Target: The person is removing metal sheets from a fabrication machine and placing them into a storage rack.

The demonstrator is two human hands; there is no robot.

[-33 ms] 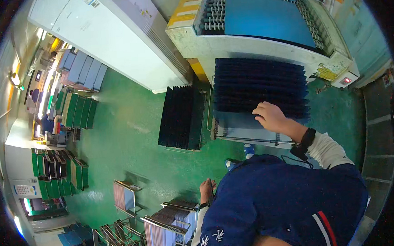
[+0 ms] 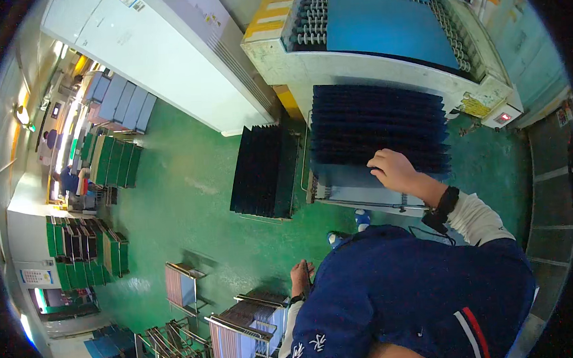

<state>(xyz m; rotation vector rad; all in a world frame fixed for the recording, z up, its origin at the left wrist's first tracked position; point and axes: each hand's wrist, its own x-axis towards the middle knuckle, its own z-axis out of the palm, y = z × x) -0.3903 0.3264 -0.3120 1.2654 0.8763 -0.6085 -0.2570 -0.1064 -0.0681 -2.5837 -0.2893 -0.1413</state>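
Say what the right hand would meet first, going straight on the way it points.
From the right hand, probably the dark panels in the rack; depth is unclear, so the fingers may be touching them.

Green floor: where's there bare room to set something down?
The widest bare patch of green floor lies between the green panel stacks and the smaller dark panel stack. Another shows between that stack and the left hand. Crowded: lower left, among metal racks, and where the larger dark panel stack stands close to the machine.
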